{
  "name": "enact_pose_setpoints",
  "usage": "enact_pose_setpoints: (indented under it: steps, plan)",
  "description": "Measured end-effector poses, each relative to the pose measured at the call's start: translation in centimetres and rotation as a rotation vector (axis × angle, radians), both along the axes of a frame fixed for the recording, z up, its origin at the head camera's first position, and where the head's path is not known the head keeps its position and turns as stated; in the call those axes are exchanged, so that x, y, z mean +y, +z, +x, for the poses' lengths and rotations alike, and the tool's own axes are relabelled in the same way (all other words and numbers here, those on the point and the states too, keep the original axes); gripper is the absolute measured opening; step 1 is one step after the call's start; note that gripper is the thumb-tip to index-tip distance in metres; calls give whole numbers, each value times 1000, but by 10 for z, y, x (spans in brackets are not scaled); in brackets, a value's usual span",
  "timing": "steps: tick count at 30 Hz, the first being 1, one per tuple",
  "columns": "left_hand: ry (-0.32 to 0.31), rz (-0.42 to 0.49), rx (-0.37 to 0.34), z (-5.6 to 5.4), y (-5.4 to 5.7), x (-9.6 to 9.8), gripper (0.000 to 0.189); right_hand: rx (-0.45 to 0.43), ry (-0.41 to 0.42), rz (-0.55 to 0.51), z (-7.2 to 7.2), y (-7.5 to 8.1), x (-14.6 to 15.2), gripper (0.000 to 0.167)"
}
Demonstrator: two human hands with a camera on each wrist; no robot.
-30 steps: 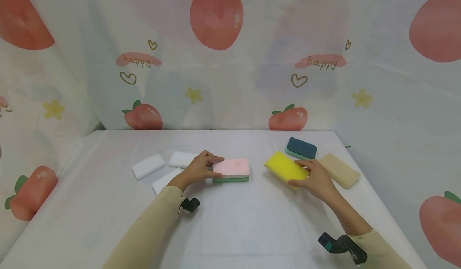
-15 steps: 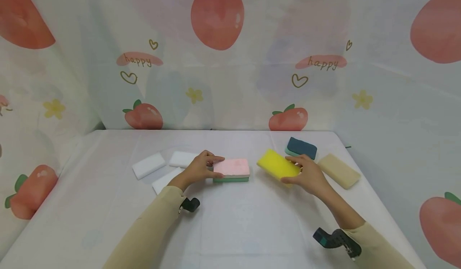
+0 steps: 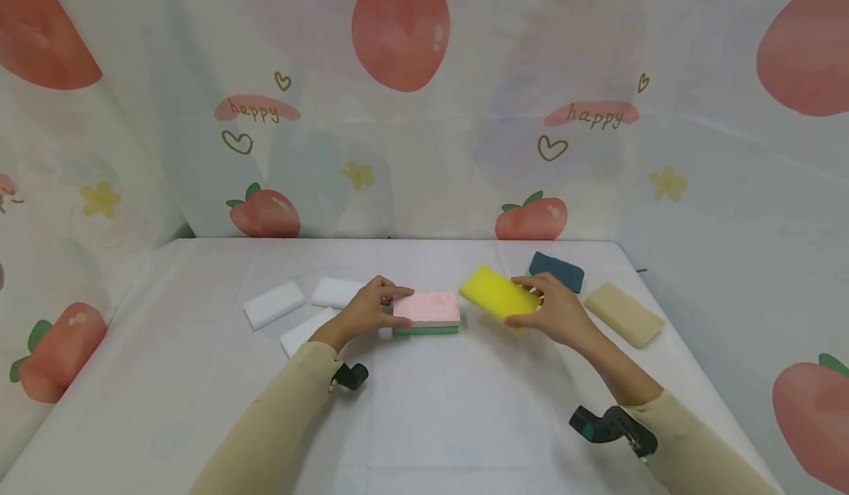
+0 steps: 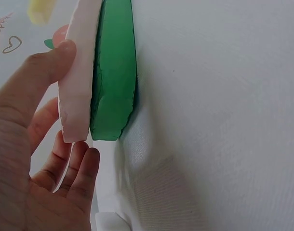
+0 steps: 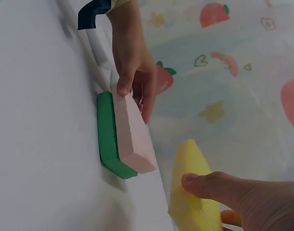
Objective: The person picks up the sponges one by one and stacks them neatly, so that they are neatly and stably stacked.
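A pink sponge [image 3: 426,308] lies flat on top of a green sponge [image 3: 427,330] in the middle of the table. My left hand [image 3: 367,309] holds the pink one by its left end, thumb on the near side and fingers at the far side; the left wrist view shows the green sponge [image 4: 114,72] right beneath it. To the right, my right hand [image 3: 556,309] grips a yellow sponge [image 3: 499,293] between thumb and fingers. The yellow sponge is raised and tilted, its left corner close beside the pink one in the head view.
Several white sponges [image 3: 274,305] lie left of my left hand. At the back right is a dark blue sponge [image 3: 557,271], partly hidden behind my right hand. A beige sponge [image 3: 623,314] lies near the right edge of the white-covered table [image 3: 424,421]. A printed curtain [image 3: 424,156] hangs behind.
My right hand has carried the yellow sponge leftward and slightly up, toward the pink and green stack. The left hand and the stack have stayed in place.
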State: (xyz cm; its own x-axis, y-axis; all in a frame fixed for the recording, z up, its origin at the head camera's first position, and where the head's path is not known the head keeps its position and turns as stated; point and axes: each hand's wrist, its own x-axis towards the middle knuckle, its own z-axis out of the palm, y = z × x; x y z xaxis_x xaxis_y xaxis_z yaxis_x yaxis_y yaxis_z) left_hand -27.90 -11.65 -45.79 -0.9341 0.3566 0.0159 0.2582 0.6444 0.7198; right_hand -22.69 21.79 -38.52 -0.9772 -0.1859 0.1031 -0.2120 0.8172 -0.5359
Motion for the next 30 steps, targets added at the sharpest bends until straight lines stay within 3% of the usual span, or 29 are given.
enact_pose_setpoints:
  steps: [22, 30]
  plan:
    - [-4, -2, -6, -2, -2, -1, 61, 9, 74, -22, -10, 18, -27, 69]
    - [-37, -20, -1, -1, 2, -2, 59, -3, 119, -31, -14, 22, -31, 69]
